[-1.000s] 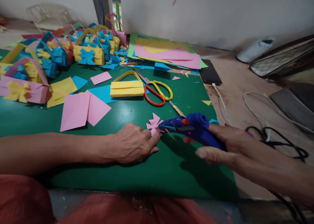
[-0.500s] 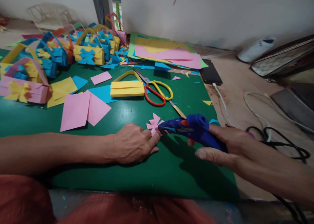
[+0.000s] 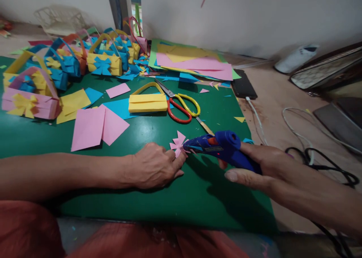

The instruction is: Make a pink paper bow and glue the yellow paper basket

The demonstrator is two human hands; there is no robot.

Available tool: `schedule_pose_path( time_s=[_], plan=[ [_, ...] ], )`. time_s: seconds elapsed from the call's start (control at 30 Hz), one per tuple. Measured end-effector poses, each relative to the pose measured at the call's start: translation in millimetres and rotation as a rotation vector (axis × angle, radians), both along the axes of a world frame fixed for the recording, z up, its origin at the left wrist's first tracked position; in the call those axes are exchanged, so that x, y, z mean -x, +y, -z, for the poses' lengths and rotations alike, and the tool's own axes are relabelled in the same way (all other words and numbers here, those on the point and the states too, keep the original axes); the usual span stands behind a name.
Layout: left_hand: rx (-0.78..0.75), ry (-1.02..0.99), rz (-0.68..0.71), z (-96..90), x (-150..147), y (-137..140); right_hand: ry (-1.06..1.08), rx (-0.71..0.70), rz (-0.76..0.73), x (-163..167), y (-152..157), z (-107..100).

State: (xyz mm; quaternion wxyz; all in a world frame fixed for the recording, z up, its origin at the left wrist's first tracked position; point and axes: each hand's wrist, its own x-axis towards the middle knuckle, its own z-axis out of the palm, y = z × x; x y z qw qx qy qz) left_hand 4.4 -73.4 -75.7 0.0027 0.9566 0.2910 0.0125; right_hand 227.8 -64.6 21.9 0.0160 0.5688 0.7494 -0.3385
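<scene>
My right hand (image 3: 264, 167) is closed around a blue hot glue gun (image 3: 226, 148), its thumb stretched along the near side. The gun's nozzle is at the middle of a pink cut-paper flower (image 3: 178, 142) lying on the green mat (image 3: 147, 205). My left hand (image 3: 157, 165) rests on the mat with curled fingers, its fingertips holding the flower's near edge. Nozzle and fingers hide part of the flower. Beyond it stands a small yellow paper bag (image 3: 148, 103) with a handle. Scissors (image 3: 182, 105) with one red and one yellow grip lie beside the bag.
Pink paper squares (image 3: 88, 129) lie left of the bag. Several finished paper bags (image 3: 104, 63) crowd the back left. Stacked coloured sheets (image 3: 195, 62) lie at the back. On the right are a phone (image 3: 243, 85) on a white cable and a black cord (image 3: 329, 167).
The whole view has shifted slightly. Both hands, the glue gun and the pink flower keep nearly the same places relative to each other.
</scene>
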Motion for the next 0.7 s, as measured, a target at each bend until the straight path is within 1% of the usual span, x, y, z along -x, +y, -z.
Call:
schedule_pose_path(
  time_s=[0.17,0.33,0.53,0.7],
  plan=[
    [0.01,0.011,-0.002,-1.7,0.0,-0.1,0.011,0.016,-0.003,2.1,1.6,-0.2],
    [0.001,0.02,-0.001,-0.7,0.2,0.1,-0.035,0.019,0.009,2.5,3.4,0.0],
    [-0.016,0.0,0.008,0.7,0.1,0.5,-0.01,0.007,-0.029,0.5,0.3,0.5],
    [-0.018,-0.003,0.006,-0.3,-0.5,0.1,-0.058,0.018,-0.017,-0.4,2.6,1.6]
  ],
)
